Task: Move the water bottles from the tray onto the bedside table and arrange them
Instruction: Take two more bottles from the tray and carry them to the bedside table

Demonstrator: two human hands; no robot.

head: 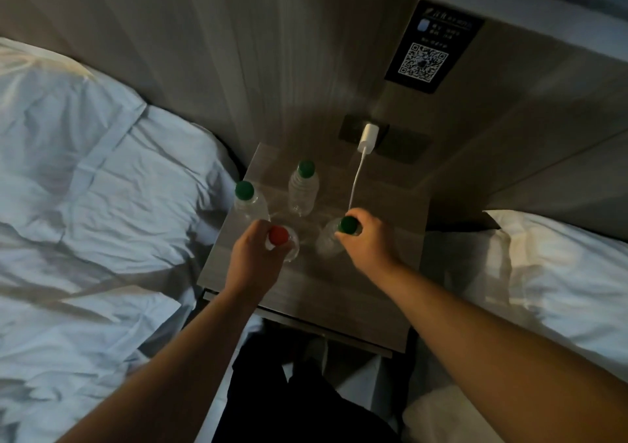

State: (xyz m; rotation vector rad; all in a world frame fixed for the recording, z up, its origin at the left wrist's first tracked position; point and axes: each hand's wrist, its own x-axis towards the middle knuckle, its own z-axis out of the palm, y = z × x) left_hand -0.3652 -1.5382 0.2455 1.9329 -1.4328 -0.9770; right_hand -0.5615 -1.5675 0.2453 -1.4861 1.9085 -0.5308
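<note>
Four clear plastic bottles stand on the table (323, 293): the back bottle (303, 189) and left-edge bottle (247, 201) free, the red-capped bottle (279, 235) mid-table with the left grip (251, 257) curled round its neck, and the green-capped bottle (347, 224) nearer the right edge pinched by the right grip (368, 243). They look light, thin-walled and probably slippery, so the stiff neck should hold best.

**Single head-worn view.** The wide-angle camera looks steeply down and forward, close above the grey wood-grain bedside table (339, 293) at frame centre. Both forearms enter from the lower edge. The left hand (253, 255) grips the red-capped clear bottle (279, 235) and the right hand (365, 242) the green-capped clear bottle (347, 225), both mid-frame. Rumpled white bedding (85, 187) flanks either side, and the ribbed beige headboard panel (238, 51) fills the top.
</note>
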